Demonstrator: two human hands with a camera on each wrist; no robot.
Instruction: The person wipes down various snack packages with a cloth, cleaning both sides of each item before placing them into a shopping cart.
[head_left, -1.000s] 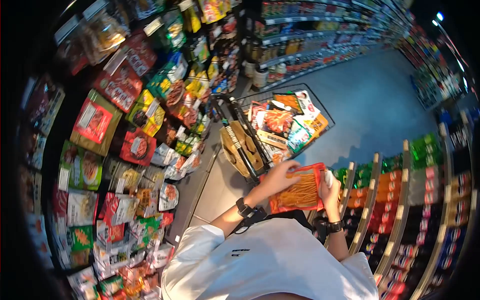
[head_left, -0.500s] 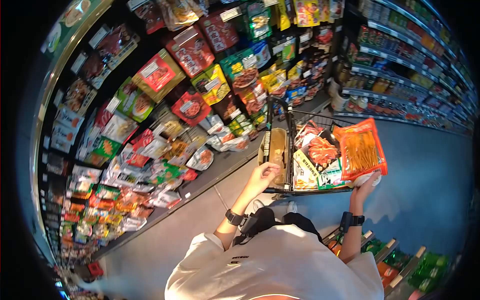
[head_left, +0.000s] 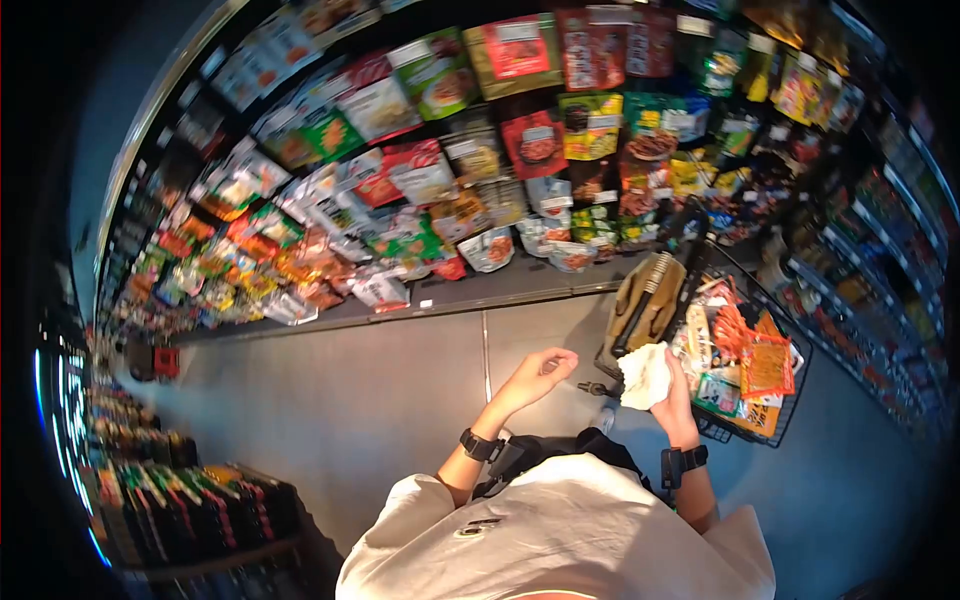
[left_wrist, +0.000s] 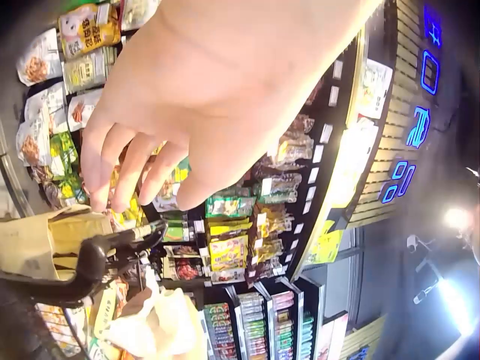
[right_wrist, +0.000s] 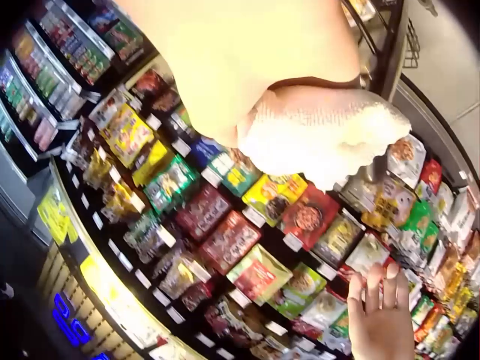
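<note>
My right hand (head_left: 677, 402) holds a crumpled white tissue (head_left: 645, 375) beside the near side of the shopping cart. In the right wrist view the tissue (right_wrist: 319, 135) bulges out from under the hand, its edge wavy and its surface finely textured. My left hand (head_left: 535, 382) hovers over the floor, left of the cart, with loosely bent fingers and nothing in it. The black wire cart (head_left: 797, 400) carries several food packs, among them a red-edged packet of orange-brown strips (head_left: 768, 367) lying on top. A brown paper bag (head_left: 632, 305) hangs by the cart's handle.
Racks of hanging snack pouches (head_left: 530, 140) run along the far side, above a dark ledge (head_left: 400, 325). More shelves (head_left: 870, 260) stand at the right. Grey tiled floor (head_left: 330, 375) stretches left, towards a low bottle display (head_left: 190, 510).
My right hand carried the red-edged packet away from my body and let it go in the cart, keeping the white tissue. My left hand came off the packet. The view turned left.
</note>
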